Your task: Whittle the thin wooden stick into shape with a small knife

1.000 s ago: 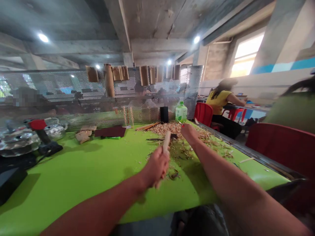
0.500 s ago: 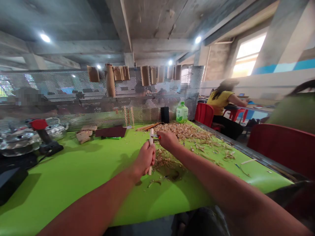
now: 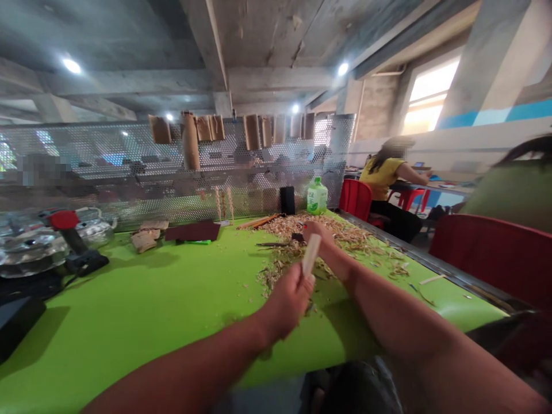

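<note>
My left hand (image 3: 290, 299) is closed around a pale wooden stick (image 3: 311, 256), which tilts up and to the right. Just beyond it is my right hand (image 3: 321, 234), its fingers closed on a knife of which only a red spot (image 3: 305, 226) shows clearly; the blade cannot be made out. Beside the right hand's fingers sits a small dark block (image 3: 297, 236). A thin dark tool (image 3: 271, 245) lies on the green table top among wood shavings (image 3: 276, 270).
More shavings (image 3: 349, 233) are heaped toward a green bottle (image 3: 317, 196). Dark red sheet (image 3: 192, 231), twisted wooden sticks (image 3: 223, 204) and a cordless tool (image 3: 73, 238) stand or lie farther left. A perforated metal screen (image 3: 172, 192) closes the back. People sit at the right.
My left hand has moved right and nearer with the stick, now tilted. My right hand has shifted slightly right and farther away, and the knife has come off the wood.
</note>
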`<state>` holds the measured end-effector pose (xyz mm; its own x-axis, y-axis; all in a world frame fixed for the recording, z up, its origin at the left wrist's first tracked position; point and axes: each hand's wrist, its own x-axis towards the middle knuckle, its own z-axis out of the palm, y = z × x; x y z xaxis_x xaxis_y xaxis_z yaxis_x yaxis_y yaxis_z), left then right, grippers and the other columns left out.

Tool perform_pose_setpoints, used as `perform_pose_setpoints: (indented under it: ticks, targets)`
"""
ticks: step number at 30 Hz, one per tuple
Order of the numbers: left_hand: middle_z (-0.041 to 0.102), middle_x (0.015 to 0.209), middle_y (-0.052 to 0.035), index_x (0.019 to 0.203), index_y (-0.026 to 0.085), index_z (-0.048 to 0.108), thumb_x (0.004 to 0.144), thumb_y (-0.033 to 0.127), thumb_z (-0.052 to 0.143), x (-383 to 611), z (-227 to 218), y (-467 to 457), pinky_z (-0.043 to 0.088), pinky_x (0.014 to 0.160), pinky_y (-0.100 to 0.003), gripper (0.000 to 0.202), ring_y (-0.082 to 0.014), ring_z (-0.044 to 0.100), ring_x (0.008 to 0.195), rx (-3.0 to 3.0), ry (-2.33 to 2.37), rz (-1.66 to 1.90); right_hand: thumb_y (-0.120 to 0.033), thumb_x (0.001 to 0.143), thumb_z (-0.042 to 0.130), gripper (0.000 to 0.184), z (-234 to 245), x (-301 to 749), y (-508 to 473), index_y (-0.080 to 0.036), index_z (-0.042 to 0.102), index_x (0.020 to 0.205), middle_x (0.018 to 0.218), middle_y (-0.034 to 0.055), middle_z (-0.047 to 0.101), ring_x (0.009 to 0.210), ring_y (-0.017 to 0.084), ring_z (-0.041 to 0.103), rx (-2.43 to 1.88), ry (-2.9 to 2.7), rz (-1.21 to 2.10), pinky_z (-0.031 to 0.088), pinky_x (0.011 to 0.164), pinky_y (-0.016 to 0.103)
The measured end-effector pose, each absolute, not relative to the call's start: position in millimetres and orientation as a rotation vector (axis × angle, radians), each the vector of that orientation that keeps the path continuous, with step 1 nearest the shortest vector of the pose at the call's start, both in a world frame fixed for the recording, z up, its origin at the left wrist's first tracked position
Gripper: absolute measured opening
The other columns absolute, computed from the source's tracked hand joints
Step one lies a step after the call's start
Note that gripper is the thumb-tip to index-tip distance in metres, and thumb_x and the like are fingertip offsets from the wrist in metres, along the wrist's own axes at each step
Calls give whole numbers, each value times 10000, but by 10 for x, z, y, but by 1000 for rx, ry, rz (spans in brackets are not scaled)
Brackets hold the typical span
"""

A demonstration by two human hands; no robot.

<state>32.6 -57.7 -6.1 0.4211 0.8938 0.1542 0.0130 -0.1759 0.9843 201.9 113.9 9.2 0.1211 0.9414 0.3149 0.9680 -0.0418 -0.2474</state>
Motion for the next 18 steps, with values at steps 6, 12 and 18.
perform_pose_setpoints:
  ticks: [6, 12, 18]
  targets:
    - [392, 579, 87, 935, 214, 453, 930, 301, 431, -6, 15, -140, 283, 366, -179, 90, -64, 315, 391, 1248, 1089, 1109, -301, 923, 422, 407, 99, 1765, 994, -282, 671, 1244, 1070, 70, 737, 951, 227, 664, -1750, -1893, -159, 448, 768, 270]
    - [425, 654, 72, 832, 220, 400, 914, 272, 447, -19, -3, -39, 277, 359, -175, 108, -45, 347, 398, 1256, 1070, 1182, -281, 912, 432, 442, 69, 1429, 752, -320, 615, 1312, 1060, 63, 743, 952, 218, 668, -1605, -2202, -256, 430, 777, 266]
    - [411, 639, 76, 881, 226, 428, 924, 299, 442, -3, -22, -52, 262, 353, -176, 86, -53, 337, 395, 1309, 1149, 1168, -265, 930, 394, 401, 72, 1404, 706, -281, 624, 1259, 1041, 84, 738, 942, 220, 666, -1601, -2275, -333, 414, 762, 274]
